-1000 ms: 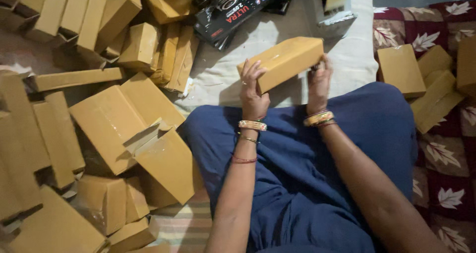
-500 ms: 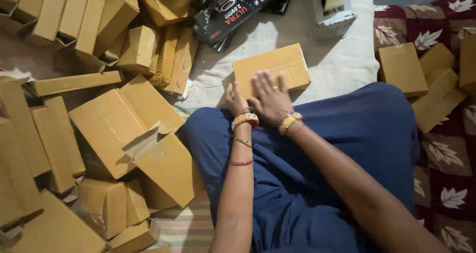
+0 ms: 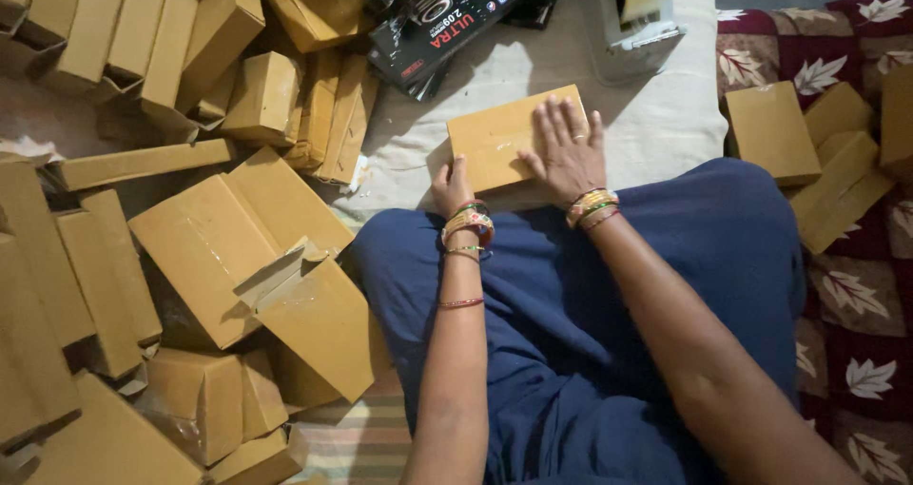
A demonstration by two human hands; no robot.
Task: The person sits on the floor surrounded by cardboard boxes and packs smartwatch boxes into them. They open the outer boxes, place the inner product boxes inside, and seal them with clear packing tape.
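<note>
Cardboard box laid flat on white cloth, just beyond blue-clad lap. Long axis set left-right, right end tilted slightly far. Right hand pressed on top near right end, fingers spread flat, pointing far. Left hand curled against near-left corner, fingers hidden; grip cannot be told. Loose boxes heaped at left.

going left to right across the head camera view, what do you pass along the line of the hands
Pile of brown cardboard boxes → left hand → flat brown box → right hand → white cloth → brown boxes on the red leaf-patterned blanket
</note>
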